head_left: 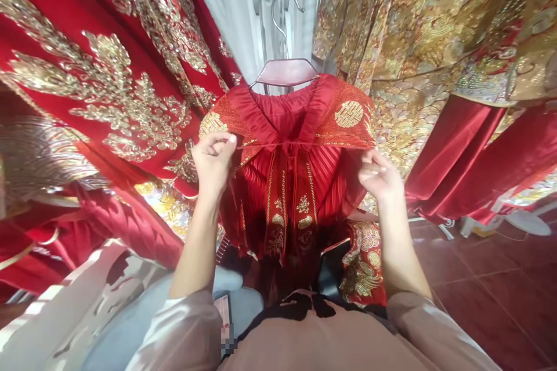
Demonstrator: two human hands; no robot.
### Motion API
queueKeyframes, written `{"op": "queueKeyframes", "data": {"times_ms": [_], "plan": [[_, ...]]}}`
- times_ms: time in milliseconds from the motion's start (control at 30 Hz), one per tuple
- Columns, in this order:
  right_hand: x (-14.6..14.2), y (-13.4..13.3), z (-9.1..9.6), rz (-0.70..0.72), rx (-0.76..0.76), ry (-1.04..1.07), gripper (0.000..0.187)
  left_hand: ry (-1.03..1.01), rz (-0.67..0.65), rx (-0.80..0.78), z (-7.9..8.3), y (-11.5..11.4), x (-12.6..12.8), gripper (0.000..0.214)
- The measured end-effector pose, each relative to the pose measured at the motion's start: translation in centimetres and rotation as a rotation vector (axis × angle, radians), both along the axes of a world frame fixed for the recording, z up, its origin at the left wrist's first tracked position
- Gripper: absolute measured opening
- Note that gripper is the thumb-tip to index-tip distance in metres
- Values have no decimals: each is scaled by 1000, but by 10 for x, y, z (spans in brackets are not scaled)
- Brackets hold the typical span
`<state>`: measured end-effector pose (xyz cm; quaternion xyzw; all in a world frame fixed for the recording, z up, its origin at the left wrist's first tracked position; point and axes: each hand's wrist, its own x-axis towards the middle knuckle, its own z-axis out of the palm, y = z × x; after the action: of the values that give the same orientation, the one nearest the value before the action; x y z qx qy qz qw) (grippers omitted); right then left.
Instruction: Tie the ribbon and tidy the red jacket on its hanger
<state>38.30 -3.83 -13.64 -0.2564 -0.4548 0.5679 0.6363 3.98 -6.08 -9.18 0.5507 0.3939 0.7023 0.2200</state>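
Observation:
A red garment point(289, 179) with pleats, gold embroidery and a wide collar hangs in front of me on a metal hanger point(285, 73) with a pink top. A thin red cord point(278, 145) runs nearly level across the front of its neck. My left hand point(214, 156) pinches the cord's left end, thumb and forefinger together, beside the collar's left edge. At the opposite side, my right hand point(378, 171) has its fingers closed on the other end, just under the collar's right edge. The cord looks taut between the hands.
Red cloth with gold sequins point(126, 87) hangs close on the left, gold patterned garments point(418, 29) on the right. Below are a pale blue-grey seat point(143, 319), a dark flat object point(333, 269) and red-gold fabric point(363, 266). Reddish tiles point(483, 295) cover the floor.

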Motion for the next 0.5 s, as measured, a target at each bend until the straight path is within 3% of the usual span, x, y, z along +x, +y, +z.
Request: {"op": "queueKeyframes", "data": {"times_ms": [67, 133, 233, 300, 400, 500], "plan": [[-14, 0, 6, -26, 139, 12, 16, -72, -254, -41, 1, -6, 2, 31], [-32, 2, 19, -130, 285, -12, 27, 49, -348, -102, 6, -16, 3, 37], [-63, 8, 39, -313, 401, -93, 34, 384, -159, -170, 16, -35, 4, 27], [-85, 13, 42, -390, 433, -275, 35, 539, -39, -194, 20, -45, 9, 17], [-114, 17, 28, -480, 527, -695, 33, 620, 47, -183, 17, -51, 17, 17], [-131, 16, 12, -622, 600, -954, 31, 642, 84, -159, 11, -50, 23, 17]]}}
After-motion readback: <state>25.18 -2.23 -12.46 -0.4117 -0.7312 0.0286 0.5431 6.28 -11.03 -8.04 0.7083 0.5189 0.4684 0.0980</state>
